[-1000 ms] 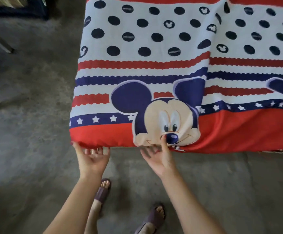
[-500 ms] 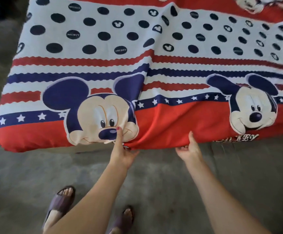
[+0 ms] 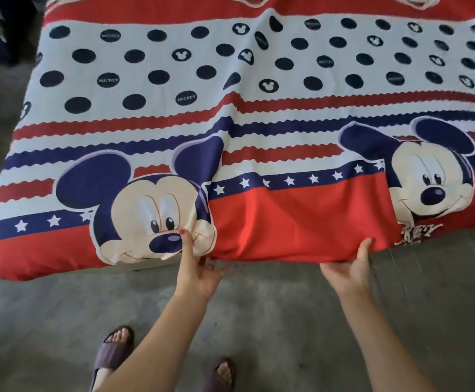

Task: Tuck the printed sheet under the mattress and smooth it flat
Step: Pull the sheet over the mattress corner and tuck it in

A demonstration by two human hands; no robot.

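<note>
Fingers of the left hand (image 3: 195, 274) are partly tucked under the near edge of the red, white and blue printed cotton sheet (image 3: 259, 142), while the thumb, with its red nail, presses flat on top, right beside a big cartoon mouse nose. So this hand pinches the sheet edge between thumb and fingers. To the right, the right hand (image 3: 349, 271) does much the same: its thumb lies up against the red band of cloth and the other fingers curl under the hem, so I cannot tell how far they go in.

Along the near edge, the left part of the sheet wraps round the mattress (image 3: 145, 265) and a thin pale strip of it peeks out below. Between the two hands the red hem hangs loose and a bit baggy. Below the bed lies the bare grey concrete floor (image 3: 287, 321), with lots of open room, and two feet in purple slide sandals (image 3: 112, 353) stand on it.

The sheet covers the whole top of the bed. It has dark dots, wavy red and blue stripes, white stars and two big mouse faces. A long fold runs up the middle, and the cloth looks wrinkled there.
</note>
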